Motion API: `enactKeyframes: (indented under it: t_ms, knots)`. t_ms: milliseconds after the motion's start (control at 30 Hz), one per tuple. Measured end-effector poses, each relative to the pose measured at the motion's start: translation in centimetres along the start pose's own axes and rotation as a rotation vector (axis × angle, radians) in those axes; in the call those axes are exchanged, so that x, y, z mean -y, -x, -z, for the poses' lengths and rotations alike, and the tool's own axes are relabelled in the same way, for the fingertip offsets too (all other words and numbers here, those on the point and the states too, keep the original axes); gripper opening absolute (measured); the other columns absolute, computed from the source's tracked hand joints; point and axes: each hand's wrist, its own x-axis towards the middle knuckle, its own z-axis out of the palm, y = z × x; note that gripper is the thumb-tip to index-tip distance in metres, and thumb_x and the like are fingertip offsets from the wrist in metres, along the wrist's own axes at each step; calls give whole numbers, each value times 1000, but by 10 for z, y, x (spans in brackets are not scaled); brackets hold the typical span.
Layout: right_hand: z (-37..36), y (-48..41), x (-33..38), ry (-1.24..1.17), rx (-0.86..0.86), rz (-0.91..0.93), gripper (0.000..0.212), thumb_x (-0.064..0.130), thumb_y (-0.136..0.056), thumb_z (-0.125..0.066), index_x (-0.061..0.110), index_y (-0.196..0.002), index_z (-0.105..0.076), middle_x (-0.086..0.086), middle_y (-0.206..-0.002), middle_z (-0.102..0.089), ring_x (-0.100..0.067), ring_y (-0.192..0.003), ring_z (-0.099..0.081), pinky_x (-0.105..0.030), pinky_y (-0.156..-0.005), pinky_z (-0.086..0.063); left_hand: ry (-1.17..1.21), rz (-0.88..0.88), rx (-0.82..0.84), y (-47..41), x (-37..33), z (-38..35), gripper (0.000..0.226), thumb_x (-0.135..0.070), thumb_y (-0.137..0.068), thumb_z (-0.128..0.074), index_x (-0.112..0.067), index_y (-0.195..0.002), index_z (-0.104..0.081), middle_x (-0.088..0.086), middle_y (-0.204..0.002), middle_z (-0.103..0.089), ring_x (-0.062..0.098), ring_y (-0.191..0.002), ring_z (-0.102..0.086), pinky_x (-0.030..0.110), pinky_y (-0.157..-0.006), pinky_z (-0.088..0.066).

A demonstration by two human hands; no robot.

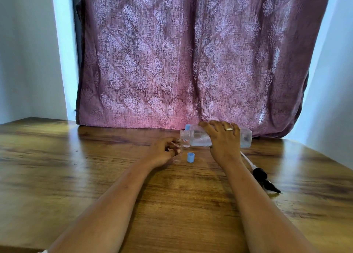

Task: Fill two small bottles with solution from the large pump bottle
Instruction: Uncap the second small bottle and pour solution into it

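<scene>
On table (95, 176) | right hand (223, 138) grips large bottle (196, 137) | left hand (162, 151) grips small bottle (178, 153)

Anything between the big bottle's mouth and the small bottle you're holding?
Nothing visible. The right hand tips the large bottle sideways, its open mouth just above the small bottle held by the left hand. The blue cap stands beside it.

Patterned curtain behind a wooden table
A mauve curtain (191, 58) hangs at the table's (76, 166) far edge, with pale walls (28, 52) left and right.
</scene>
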Motion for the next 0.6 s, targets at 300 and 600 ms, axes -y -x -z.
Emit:
enactKeyframes:
  t_ms: [300, 600]
  knots:
    - [1, 0, 0, -10, -13, -3, 82, -8, -56, -66, 37, -120, -43, 2, -114, -62, -30, -104, -56, -50, -98, -35, -24, -9, -7, 0, 0, 0, 36, -17, -87, -65, -19, -122, -57, -8, -99, -64, 8, -101, -59, 23, -88, -41]
    - [3, -1, 1, -21, -23, -2, 82, -9, -55, -66, 36, -119, -45, 2, -114, -62, -30, -103, -56, -50, -98, -35, -30, -8, -17, -1, 1, 0, 37, -19, -87, -64, -20, -123, -57, -5, -102, -65, 9, -100, -58, 22, -86, -39]
